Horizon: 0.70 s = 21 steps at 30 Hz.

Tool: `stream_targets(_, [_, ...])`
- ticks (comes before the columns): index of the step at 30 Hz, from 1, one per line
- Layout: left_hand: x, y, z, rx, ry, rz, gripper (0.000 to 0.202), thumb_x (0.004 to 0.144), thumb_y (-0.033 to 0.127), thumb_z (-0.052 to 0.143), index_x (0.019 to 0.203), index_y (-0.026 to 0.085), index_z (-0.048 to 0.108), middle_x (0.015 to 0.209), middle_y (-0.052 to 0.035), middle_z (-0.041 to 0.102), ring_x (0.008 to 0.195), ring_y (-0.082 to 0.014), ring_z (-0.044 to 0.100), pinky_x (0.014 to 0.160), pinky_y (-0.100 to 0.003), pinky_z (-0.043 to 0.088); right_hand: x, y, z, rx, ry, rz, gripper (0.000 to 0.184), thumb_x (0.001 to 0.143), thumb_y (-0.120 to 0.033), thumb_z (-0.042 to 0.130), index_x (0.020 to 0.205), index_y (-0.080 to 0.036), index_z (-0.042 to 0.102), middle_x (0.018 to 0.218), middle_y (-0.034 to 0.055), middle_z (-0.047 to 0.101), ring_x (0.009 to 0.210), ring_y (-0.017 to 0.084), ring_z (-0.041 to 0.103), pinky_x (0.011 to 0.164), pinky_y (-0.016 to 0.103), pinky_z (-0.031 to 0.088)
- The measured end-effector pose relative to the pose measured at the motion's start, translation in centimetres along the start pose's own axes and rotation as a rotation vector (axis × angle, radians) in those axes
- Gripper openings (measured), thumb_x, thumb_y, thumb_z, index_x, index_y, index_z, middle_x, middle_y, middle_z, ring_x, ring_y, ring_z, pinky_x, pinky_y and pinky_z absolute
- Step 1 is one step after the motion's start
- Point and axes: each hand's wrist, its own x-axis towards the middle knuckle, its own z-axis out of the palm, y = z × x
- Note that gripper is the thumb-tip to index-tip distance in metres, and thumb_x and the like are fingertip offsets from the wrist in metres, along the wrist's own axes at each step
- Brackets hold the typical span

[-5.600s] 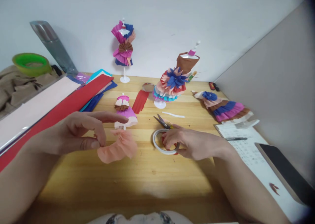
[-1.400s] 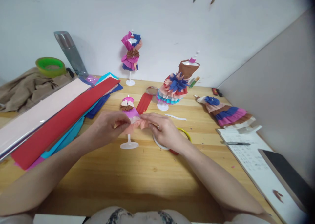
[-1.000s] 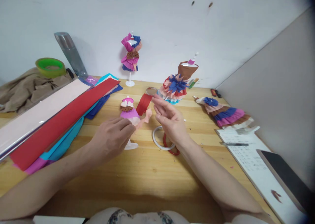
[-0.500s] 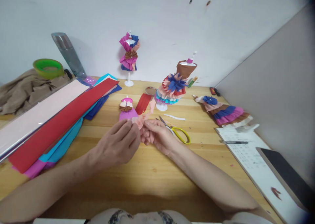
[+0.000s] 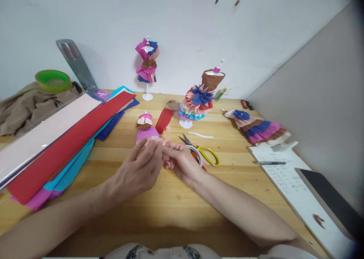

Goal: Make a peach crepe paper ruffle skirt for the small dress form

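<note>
Fingertips of my left hand [image 5: 139, 166] and my right hand [image 5: 182, 160] meet over the middle of the table, both closed in a pinch. Between them is a strip of pale pink crepe paper [image 5: 167, 134], mostly hidden by the fingers. Just beyond my left hand stands a small dress form with a purple skirt [image 5: 148, 133]. A red crepe strip [image 5: 165, 120] lies past the pink paper. Beside my right hand are yellow-handled scissors [image 5: 209, 156], blades apart, and a white-rimmed roll of tape [image 5: 200, 159], partly covered by the hand.
Two dressed forms, one with a pink-and-blue ruffled top [image 5: 148, 63] and one with a brown bodice [image 5: 213, 79], stand at the back. Folded crepe sheets [image 5: 71, 137] cover the left side. A striped paper dress [image 5: 263, 130], paper sheet [image 5: 280, 179] and tablet [image 5: 327, 198] lie right.
My left hand's fingers have spread a little and the pink paper shows less between the hands. The tape roll beside my right hand has come into sight. The view has shifted slightly.
</note>
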Motion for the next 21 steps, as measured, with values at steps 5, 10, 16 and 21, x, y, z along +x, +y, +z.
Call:
stream_targets(5, [-0.4, 0.5, 0.6, 0.004, -0.137, -0.051, 0.035, 0.09, 0.005, 0.043, 0.121, 0.002, 0.06, 0.131, -0.0185, 0.061, 0.129, -0.0292, 0.05, 0.117, -0.054, 0.03, 0.3, -0.1, -0.3, 0.015, 0.069, -0.069, 0.035, 0.057, -0.039, 0.086, 0.058, -0.014, 0.061, 0.047, -0.0023, 0.059, 0.043, 0.006, 0.052, 0.039, 0.013, 0.035])
stream_targets(10, [-0.8, 1.0, 1.8, -0.05, -0.217, -0.087, 0.042, 0.093, 0.014, 0.045, 0.133, 0.0, 0.049, 0.146, -0.021, 0.047, 0.147, -0.0329, 0.021, 0.12, -0.056, 0.019, 0.5, -0.3, -0.4, 0.066, 0.085, -0.094, 0.032, 0.057, -0.035, 0.086, 0.058, -0.015, 0.06, 0.048, -0.0023, 0.059, 0.043, 0.006, 0.05, 0.04, 0.015, 0.034])
stream_targets(16, [-1.2, 1.1, 2.6, -0.118, -0.232, -0.132, 0.064, 0.094, 0.035, 0.052, 0.142, -0.003, 0.035, 0.149, -0.0275, 0.039, 0.148, -0.0346, 0.006, 0.119, -0.053, 0.023, 0.5, -0.3, -0.5, 0.064, 0.082, -0.102, 0.03, 0.063, -0.033, 0.083, 0.058, -0.016, 0.058, 0.048, -0.0026, 0.058, 0.042, 0.007, 0.048, 0.039, 0.017, 0.033])
stream_targets(21, [-1.4, 1.2, 3.1, -0.133, -0.196, -0.129, 0.078, 0.089, 0.046, 0.057, 0.142, -0.006, 0.03, 0.15, -0.033, 0.032, 0.147, -0.0376, 0.004, 0.117, -0.054, 0.027, 0.3, -0.4, -0.3, 0.066, 0.076, -0.118, 0.027, 0.062, -0.031, 0.082, 0.059, -0.017, 0.059, 0.047, -0.003, 0.057, 0.042, 0.008, 0.048, 0.039, 0.018, 0.034])
